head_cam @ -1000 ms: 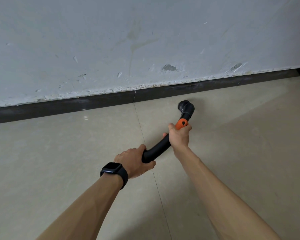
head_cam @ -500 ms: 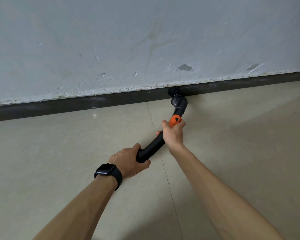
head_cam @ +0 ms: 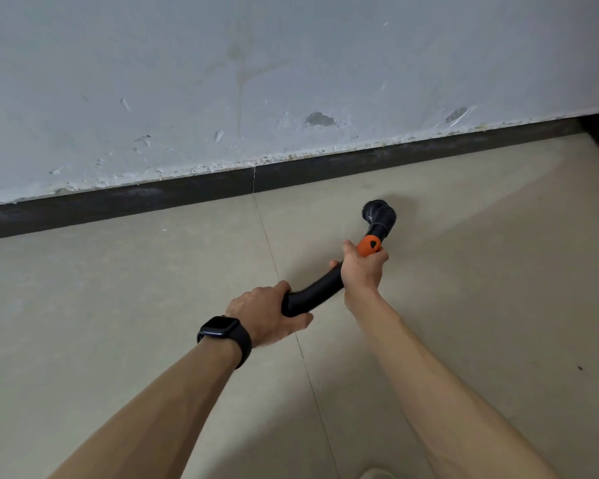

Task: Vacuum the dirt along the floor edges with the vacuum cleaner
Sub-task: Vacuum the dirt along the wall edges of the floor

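My left grip (head_cam: 267,316) clamps the black vacuum hose (head_cam: 312,295); my right grip (head_cam: 362,271) wraps it beside the orange collar (head_cam: 369,246), brush head (head_cam: 379,216) near the baseboard (head_cam: 153,198).

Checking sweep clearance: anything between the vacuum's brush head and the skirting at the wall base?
Nothing visible. The brush head is out over the tile, apart from the dark skirting, with only bare floor between them. The left hand and right hand grip the vacuum tube behind the head.
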`<state>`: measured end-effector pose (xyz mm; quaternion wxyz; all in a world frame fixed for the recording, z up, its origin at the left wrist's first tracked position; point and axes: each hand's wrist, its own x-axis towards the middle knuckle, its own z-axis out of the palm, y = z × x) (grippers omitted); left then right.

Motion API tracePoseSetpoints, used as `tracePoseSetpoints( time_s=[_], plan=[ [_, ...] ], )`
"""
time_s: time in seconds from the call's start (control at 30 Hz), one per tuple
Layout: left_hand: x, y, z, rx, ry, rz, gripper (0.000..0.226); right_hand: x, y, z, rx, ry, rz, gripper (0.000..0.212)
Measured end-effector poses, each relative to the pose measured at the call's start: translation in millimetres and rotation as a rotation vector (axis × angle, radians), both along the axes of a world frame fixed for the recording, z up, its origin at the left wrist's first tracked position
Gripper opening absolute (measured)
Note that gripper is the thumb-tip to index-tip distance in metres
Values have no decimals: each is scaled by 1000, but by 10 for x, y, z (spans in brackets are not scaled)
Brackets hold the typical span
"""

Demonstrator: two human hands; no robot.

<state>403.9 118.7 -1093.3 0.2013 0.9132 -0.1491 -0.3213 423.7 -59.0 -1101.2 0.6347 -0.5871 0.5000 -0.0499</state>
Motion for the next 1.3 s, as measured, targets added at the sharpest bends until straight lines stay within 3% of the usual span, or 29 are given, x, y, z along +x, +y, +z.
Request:
tracePoseSetpoints(
  time_s=[0.33, 0.57, 1.3],
  plan=[
    [72, -750, -129, 14, -26, -28, 50, 238, -726, -33, -91, 70, 141, 40],
    [189, -666, -186, -40, 46, 87, 42, 523, -595, 13, -175, 158, 297, 33],
    [184, 79, -196, 13, -14, 149, 43, 540, 136, -81, -115, 93, 337, 42]
  ],
)
